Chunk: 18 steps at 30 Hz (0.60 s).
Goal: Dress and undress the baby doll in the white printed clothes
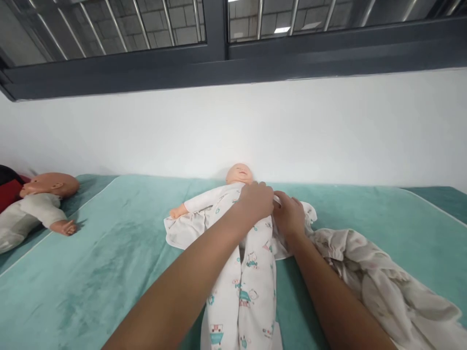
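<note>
A baby doll (239, 174) lies on its back on the teal blanket (109, 262), head toward the wall. It wears a white printed sleepsuit (244, 282). My left hand (255, 200) rests on the doll's chest with its fingers curled onto the sleepsuit fabric. Just to the right, my right hand (290, 215) pinches the sleepsuit's edge near the doll's shoulder. Both forearms reach in from the bottom edge and hide part of the doll's torso.
A second doll (40, 197) in a cream top lies at the far left. A crumpled off-white cloth (379, 282) sits to the right of the dressed doll. A white wall (328, 126) and a dark window frame stand behind.
</note>
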### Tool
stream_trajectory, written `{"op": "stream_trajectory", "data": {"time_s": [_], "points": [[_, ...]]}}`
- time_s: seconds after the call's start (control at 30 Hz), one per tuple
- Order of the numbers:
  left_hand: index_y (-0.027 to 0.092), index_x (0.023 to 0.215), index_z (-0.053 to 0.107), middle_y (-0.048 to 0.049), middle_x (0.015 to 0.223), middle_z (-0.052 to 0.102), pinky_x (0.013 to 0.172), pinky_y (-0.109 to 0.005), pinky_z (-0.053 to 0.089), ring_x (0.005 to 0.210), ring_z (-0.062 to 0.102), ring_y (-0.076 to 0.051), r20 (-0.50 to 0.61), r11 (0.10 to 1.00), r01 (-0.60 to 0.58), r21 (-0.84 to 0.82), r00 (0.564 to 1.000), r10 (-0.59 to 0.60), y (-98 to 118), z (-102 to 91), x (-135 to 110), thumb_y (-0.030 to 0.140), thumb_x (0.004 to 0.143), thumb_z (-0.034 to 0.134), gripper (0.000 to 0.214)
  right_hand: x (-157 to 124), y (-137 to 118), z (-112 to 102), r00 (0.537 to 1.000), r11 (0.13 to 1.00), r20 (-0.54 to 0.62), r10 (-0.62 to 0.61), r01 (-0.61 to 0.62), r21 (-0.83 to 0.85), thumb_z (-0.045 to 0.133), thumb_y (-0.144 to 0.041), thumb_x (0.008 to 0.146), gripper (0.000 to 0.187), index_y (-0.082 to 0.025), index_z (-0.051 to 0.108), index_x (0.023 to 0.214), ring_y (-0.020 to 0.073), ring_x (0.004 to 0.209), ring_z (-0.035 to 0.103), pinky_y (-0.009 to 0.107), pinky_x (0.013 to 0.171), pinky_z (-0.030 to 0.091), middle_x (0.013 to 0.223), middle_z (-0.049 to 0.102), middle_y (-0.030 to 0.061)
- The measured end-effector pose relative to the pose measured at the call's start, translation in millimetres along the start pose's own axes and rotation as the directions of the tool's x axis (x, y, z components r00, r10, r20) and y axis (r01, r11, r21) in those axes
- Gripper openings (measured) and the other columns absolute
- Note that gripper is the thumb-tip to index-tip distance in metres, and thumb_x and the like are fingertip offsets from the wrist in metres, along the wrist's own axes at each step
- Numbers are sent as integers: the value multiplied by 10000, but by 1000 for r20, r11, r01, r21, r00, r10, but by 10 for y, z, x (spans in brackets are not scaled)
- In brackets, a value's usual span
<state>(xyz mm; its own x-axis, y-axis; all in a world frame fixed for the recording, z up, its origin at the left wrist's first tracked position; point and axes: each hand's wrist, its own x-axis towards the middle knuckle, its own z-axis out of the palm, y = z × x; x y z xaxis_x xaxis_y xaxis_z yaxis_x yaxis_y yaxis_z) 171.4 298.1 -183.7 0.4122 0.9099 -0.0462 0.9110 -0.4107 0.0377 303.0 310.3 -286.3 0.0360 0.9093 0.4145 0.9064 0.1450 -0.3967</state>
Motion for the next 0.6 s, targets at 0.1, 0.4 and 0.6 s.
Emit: {"op": "stream_trajectory", "data": {"time_s": [0.1, 0.4, 0.6], "points": [[137, 1196, 595, -182, 1263, 583, 993, -422, 413, 1209, 527, -294, 65, 997, 22, 80, 998, -27, 112, 131, 279, 230, 844, 529, 370, 23, 70, -26, 999, 997, -18, 41, -40, 63, 395, -141, 830, 401, -217, 639, 1138, 241, 1004, 631, 373, 972, 380, 1088, 712, 66], [221, 1358, 471, -149, 1358, 533, 995, -467, 419, 1240, 510, -336, 175, 986, 44, 159, 982, -72, -55, 130, 399, 298, 753, 634, 631, 67, 180, -19, 977, 935, -96, 192, -152, 320, 402, -98, 721, 411, -213, 647, 1030, 219, 1001, 644, 373, 962, 429, 1059, 719, 46], [181, 1308, 513, -175, 1370, 510, 966, -457, 443, 1231, 516, -344, 188, 975, 79, 208, 975, -119, -169, 149, 317, 294, 789, 605, 538, 95, 246, 109, 944, 761, -108, 312, -180, 624, 391, -94, 624, 351, -189, 608, 883, 191, 910, 660, 330, 894, 480, 945, 711, 52]]}}
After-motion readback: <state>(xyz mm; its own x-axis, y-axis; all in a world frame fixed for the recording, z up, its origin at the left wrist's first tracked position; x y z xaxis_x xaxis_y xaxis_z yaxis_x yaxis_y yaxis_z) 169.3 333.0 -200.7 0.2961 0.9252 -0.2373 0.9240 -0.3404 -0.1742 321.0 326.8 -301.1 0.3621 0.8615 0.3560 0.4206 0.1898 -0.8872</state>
